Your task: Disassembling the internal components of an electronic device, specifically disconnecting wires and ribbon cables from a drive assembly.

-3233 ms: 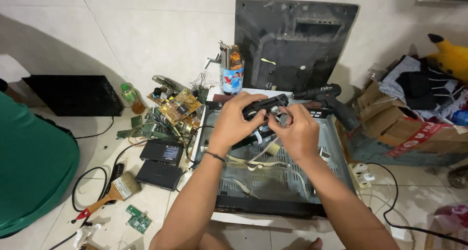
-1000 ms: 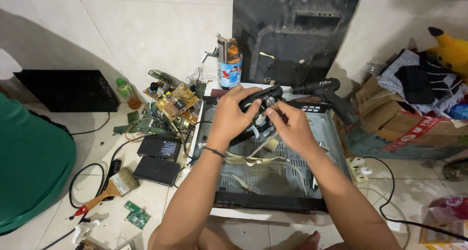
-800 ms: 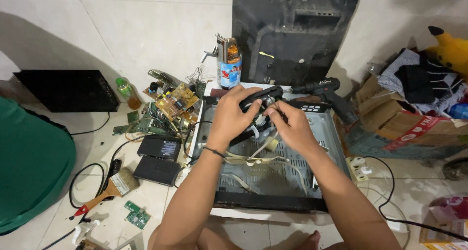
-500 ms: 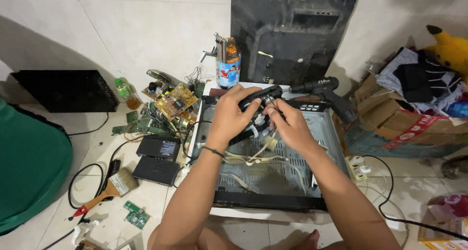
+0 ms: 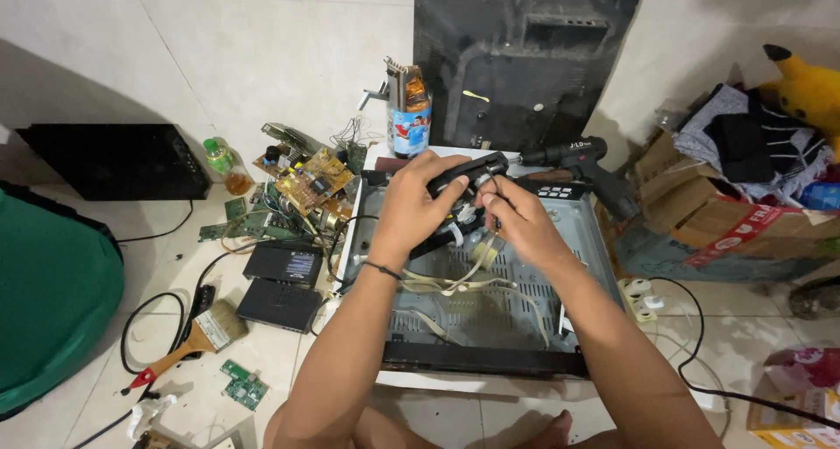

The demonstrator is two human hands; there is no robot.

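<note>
Left hand [image 5: 418, 206] gripping a long black part [image 5: 465, 172], long axis slanting up to the right, right hand [image 5: 518, 223] pinching its right end, above an open metal case [image 5: 490, 318].

A single head-worn camera looks steeply down and forward, toward 12 o'clock, over the person's forearms at close range onto the tiled floor [image 5: 175, 55], with the opened metal chassis [image 5: 490, 326] at frame centre.

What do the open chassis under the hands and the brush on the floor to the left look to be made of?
Open chassis: likely sheet metal, dull grey, with rows of punched vent slots and thin folded edges. Brush: apparently wood, going by its tan handle with a red tip, and pale bristles in a metal-looking band.
</note>
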